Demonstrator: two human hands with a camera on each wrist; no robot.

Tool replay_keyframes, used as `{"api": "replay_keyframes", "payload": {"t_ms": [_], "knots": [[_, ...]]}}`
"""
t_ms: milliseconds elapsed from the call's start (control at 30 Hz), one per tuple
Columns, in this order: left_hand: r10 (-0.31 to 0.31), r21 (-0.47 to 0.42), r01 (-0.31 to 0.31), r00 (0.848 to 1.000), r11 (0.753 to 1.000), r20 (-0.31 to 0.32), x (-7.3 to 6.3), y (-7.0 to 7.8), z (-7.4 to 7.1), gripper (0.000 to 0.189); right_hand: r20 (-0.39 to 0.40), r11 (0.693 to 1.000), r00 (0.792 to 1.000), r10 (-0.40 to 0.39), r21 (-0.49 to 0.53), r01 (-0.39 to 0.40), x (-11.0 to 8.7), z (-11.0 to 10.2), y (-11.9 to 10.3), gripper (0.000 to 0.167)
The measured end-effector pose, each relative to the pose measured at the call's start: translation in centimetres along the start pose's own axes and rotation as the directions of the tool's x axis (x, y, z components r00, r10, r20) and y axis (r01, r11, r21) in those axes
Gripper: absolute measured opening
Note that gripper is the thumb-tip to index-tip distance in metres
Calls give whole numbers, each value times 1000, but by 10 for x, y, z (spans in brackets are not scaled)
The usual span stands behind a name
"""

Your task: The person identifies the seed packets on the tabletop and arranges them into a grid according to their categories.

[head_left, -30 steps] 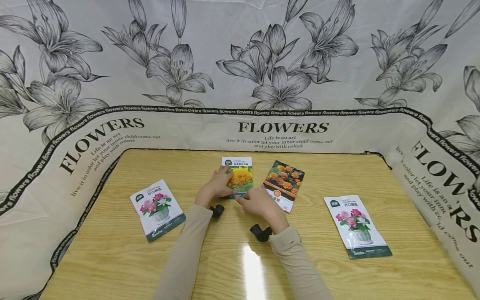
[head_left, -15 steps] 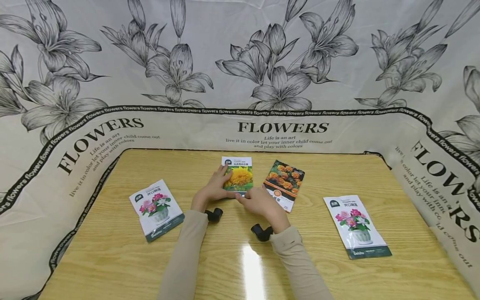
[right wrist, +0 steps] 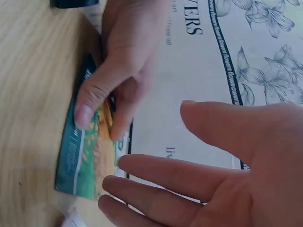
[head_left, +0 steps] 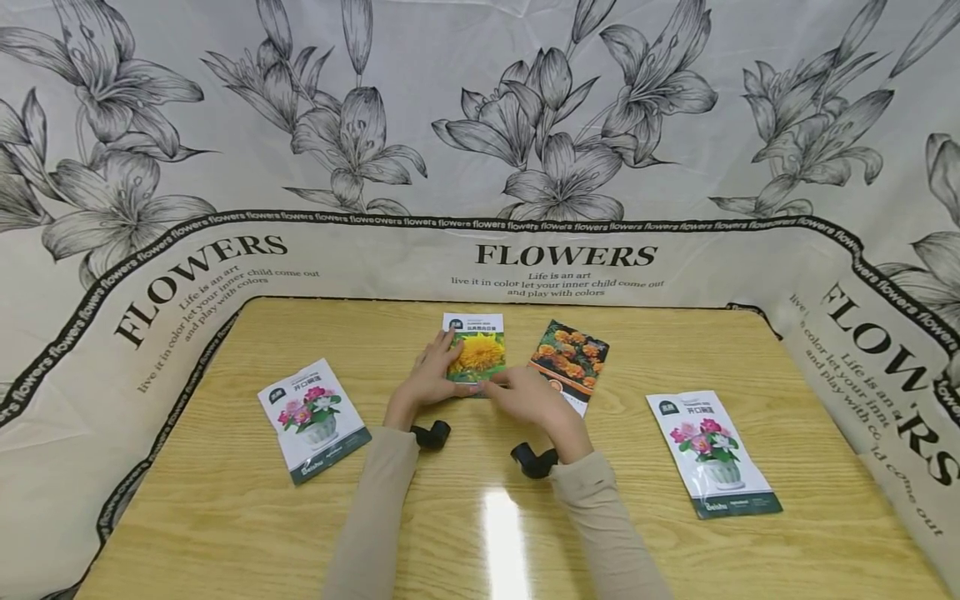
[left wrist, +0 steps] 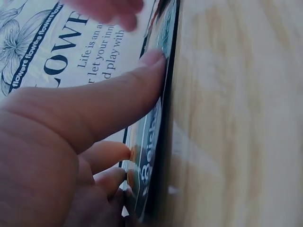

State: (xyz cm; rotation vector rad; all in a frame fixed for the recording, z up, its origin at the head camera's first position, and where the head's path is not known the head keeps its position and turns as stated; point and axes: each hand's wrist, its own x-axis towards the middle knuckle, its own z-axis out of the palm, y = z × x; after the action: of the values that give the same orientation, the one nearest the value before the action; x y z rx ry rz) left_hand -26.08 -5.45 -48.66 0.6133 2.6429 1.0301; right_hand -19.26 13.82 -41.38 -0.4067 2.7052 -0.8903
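A seed packet with a yellow flower (head_left: 480, 352) lies flat near the table's far edge. My left hand (head_left: 431, 373) rests on its left side, fingers spread. In the left wrist view, the thumb (left wrist: 135, 87) lies along the packet's dark bottom strip (left wrist: 147, 161). The right wrist view shows that thumb (right wrist: 87, 104) pressing on the green packet (right wrist: 68, 163). My right hand (head_left: 528, 398) hovers by the lower right corner, fingers loosely extended and holding nothing. It partly covers the orange marigold packet (head_left: 572, 354).
A white packet with pink potted flowers (head_left: 315, 421) lies at the left, and a similar white packet (head_left: 715, 454) at the right. Black wrist mounts (head_left: 431, 435) sit under both wrists. A flower-printed cloth (head_left: 566, 267) stands around the wooden table (head_left: 465, 517).
My right hand has drawn slightly right, away from the yellow-flower packet's bottom corner and further over the marigold packet. The left wrist shifted a little; its fingers stay on the packet.
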Motion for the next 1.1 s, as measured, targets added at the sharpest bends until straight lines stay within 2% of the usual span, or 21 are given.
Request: {"api": "replay_keyframes", "payload": {"t_ms": [167,300,367,533,600,667,800,1000,1100], "knots": [[-7,-14,7,1000,1000,-15,0,-2,2,91,-81,997,997,-6,76,13,-6,-17,5,48],[-18,-12,18,1000,1000,-21,1,-4,4,90,-197,993,980,15,120,9,-9,-29,17,51],[-13,-7,13,1000,1000,-24,1,-5,4,90,-254,989,966,44,151,-6,-10,-35,25,52],[-5,2,5,1000,1000,-11,1,-3,3,91,-389,976,912,129,211,-48,-11,-44,48,56],[-6,2,6,1000,1000,-5,1,-2,3,91,-419,973,894,156,222,-66,-10,-46,57,59],[-8,4,8,1000,1000,0,1,-1,3,91,-423,968,888,179,237,-82,-8,-46,65,65],[-8,3,8,1000,1000,-9,1,-1,3,90,-397,966,897,195,237,-104,-6,-44,79,75],[-3,-2,3,1000,1000,-12,2,-1,3,90,-287,972,940,187,195,-134,-4,-40,88,83],[0,-3,0,1000,1000,-10,2,-1,3,90,-239,974,950,199,157,-164,-2,-36,90,84]]}}
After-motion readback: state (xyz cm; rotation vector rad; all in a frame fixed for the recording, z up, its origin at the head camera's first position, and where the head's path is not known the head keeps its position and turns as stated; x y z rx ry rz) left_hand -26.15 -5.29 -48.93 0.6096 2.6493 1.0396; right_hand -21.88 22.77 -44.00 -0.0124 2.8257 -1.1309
